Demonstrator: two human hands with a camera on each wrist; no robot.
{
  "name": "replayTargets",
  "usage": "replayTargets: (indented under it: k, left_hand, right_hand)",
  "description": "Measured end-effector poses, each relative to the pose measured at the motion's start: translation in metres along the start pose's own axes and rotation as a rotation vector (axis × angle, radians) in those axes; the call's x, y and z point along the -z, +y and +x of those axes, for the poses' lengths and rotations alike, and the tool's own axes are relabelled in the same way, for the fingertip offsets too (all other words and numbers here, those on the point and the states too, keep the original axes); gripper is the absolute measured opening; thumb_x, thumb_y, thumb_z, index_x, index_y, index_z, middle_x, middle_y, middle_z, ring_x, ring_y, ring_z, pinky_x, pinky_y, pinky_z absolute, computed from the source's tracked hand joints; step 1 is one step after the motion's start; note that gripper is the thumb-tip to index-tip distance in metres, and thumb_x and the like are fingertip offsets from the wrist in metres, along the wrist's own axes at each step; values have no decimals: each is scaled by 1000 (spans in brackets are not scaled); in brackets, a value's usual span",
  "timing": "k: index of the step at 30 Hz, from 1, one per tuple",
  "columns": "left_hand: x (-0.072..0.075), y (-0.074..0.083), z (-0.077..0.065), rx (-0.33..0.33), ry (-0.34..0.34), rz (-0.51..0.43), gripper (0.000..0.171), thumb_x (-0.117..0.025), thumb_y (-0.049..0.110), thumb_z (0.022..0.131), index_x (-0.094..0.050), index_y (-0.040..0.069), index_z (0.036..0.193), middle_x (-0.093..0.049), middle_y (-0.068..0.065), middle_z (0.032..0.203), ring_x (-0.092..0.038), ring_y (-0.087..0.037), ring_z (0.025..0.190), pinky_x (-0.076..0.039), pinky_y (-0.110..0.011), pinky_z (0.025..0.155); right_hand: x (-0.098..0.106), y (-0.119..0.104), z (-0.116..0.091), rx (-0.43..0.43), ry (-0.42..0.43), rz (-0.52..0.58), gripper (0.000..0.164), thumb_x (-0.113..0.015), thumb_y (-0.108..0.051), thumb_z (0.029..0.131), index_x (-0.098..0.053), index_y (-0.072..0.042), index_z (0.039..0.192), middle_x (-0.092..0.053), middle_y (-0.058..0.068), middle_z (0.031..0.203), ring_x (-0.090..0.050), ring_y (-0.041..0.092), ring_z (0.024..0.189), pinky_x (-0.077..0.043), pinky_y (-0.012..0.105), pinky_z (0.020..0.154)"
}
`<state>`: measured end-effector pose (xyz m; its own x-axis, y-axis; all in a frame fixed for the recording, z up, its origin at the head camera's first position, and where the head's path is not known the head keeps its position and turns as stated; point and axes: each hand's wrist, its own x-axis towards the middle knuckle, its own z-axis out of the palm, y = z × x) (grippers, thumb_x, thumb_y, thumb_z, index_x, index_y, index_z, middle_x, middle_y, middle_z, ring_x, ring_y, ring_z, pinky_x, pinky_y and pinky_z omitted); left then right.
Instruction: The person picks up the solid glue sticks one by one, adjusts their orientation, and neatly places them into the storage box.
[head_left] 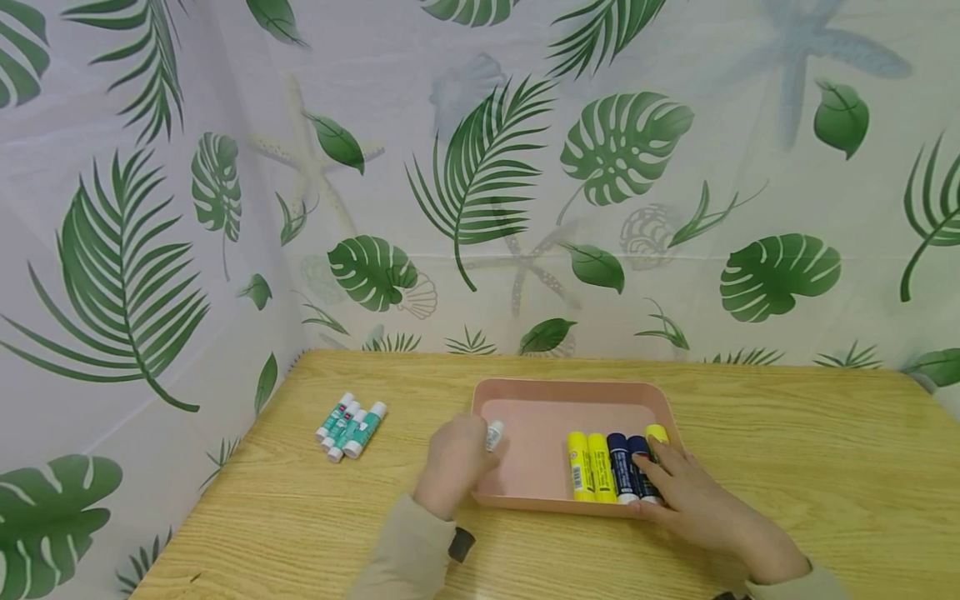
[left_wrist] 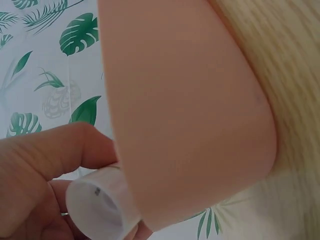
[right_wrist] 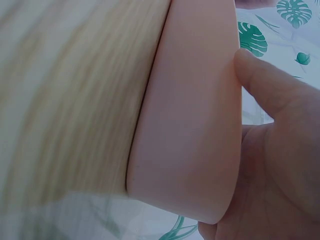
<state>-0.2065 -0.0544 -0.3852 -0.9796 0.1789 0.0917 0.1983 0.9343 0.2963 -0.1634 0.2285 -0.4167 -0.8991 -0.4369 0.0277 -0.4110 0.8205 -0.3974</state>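
A pink tray (head_left: 525,496) lies on the table. At its left wall my left hand (head_left: 455,458) grips a white glue stick (head_left: 494,436); the stick's round hollow end shows in the left wrist view, just beside the tray wall. Yellow glue sticks (head_left: 600,467) and dark blue glue sticks (head_left: 619,467) stand in a row at the tray's right. My right hand (head_left: 693,500) rests over the tray's front right corner, fingers extended across the rightmost sticks. Its thumb touches the tray rim in the right wrist view. The hand partly hides those sticks.
Several teal and white glue sticks (head_left: 365,430) lie side by side on the wooden table (head_left: 405,383), left of the tray. A leaf-patterned white cloth (head_left: 510,317) hangs behind the table and along its left side.
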Motion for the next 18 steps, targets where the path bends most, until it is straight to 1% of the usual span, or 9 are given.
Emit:
replayTargets:
  k: [4, 6, 10, 12, 18]
  left_hand:
    - [-3, 2, 0, -12, 16, 13, 22, -68, 22, 76, -57, 5, 70, -47, -2, 59, -44, -12, 47, -37, -24, 40]
    - [-3, 3, 0, -5, 6, 22, 22, -68, 23, 76, -56, 5, 70, -46, -2, 58, -44, -12, 47, -36, -24, 40]
    - [-4, 5, -1, -2, -11, 34, 21, -72, 19, 72, -57, 5, 72, -48, -2, 60, -45, -12, 49, -37, -23, 41]
    - [-4, 6, -2, -9, -8, 38, 21, -72, 18, 71, -57, 4, 72, -48, -1, 60, -45, -11, 49, -37, -22, 40]
    - [-5, 8, -2, 8, -37, 33, 20, -72, 17, 71, -56, 5, 73, -48, -1, 59, -46, -11, 48, -37, -22, 40]
  right_hand:
    - [0, 0, 0, 2, -3, -3, 72, -48, -53, 83, -43, 4, 128, -21, 30, 137, -16, 47, 124, -14, 59, 96]
    - [0, 1, 0, 3, -5, -5, 72, -48, -53, 83, -42, 4, 128, -21, 30, 137, -16, 47, 124, -15, 59, 96]
    - [-1, 1, 0, 2, -7, -6, 72, -48, -52, 84, -42, 4, 128, -21, 30, 137, -16, 47, 124, -14, 59, 97]
    - [-1, 1, 0, 4, -5, -1, 72, -48, -52, 84, -42, 4, 128, -21, 30, 137, -16, 47, 124, -14, 59, 97]
    - [-1, 2, 0, 6, -6, 3, 72, -48, -52, 84, -42, 4, 128, -20, 30, 137, -15, 47, 124, -14, 59, 97]
